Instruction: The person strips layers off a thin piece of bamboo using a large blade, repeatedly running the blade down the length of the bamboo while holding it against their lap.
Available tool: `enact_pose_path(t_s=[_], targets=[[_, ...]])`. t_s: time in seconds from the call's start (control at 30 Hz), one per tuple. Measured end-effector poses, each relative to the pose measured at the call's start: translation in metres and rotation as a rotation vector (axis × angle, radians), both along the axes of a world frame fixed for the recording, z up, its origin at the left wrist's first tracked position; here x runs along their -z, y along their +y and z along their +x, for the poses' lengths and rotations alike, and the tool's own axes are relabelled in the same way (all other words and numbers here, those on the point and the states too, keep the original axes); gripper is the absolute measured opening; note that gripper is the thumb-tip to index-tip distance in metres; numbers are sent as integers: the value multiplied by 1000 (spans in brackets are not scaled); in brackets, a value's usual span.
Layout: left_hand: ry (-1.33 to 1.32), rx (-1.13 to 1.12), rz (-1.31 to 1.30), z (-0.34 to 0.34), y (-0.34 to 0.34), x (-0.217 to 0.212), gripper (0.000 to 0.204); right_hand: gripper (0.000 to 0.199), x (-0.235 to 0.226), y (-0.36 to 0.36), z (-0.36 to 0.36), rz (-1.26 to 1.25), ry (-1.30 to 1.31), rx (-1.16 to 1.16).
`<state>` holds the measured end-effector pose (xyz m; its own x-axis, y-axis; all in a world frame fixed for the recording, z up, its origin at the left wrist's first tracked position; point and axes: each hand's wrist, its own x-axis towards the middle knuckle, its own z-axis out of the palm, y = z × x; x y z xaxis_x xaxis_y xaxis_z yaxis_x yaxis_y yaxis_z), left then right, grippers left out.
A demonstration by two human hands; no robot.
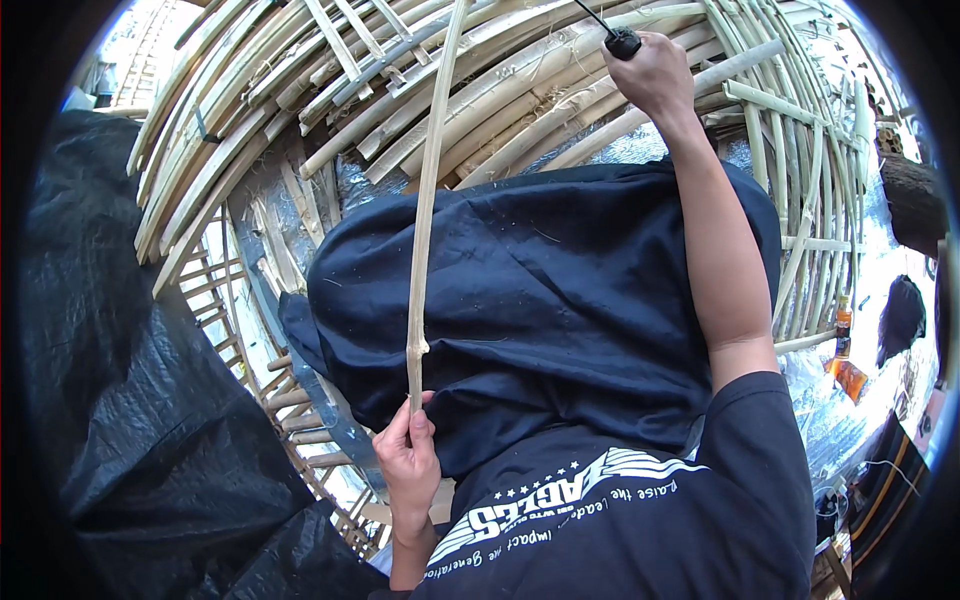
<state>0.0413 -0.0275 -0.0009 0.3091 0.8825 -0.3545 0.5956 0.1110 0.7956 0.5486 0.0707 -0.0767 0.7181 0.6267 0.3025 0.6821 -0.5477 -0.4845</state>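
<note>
Over the dark cloth (540,290) on my lap, my left hand (408,455) is closed around the lower end of a long bamboo strip (425,215) — it rises upright toward the stacked bamboo slats (480,90). My right hand (655,75) grips a black-handled knife (622,42) up high. I judge I'm mid-trimming; next needs the blade brought down to the strip — steadily.

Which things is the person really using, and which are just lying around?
In use:
- bamboo strip, in the left hand
- black-handled tool, in the right hand
- dark cloth over the lap

Lying about:
- bamboo pile
- black sheet
- bottle
</note>
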Motion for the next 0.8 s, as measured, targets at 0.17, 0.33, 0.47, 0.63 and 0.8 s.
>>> enact_pose_path(t_s=[0.17,0.33,0.47,0.63,0.8], targets=[[-70,-15,-124,6,1,12,31,39,-15,2,-34,123,92,-168],[-99,63,-155,9,1,20,33,32,-18,1,-70,43,81,-341],[-91,80,-137,22,4,15,33,25,-17,-3,-99,10,153,-476],[-29,68,-36,35,10,10,34,21,-22,-14,-138,-144,70,-697],[-20,-31,22,55,22,4,36,20,-27,-30,-177,-171,75,-912]])
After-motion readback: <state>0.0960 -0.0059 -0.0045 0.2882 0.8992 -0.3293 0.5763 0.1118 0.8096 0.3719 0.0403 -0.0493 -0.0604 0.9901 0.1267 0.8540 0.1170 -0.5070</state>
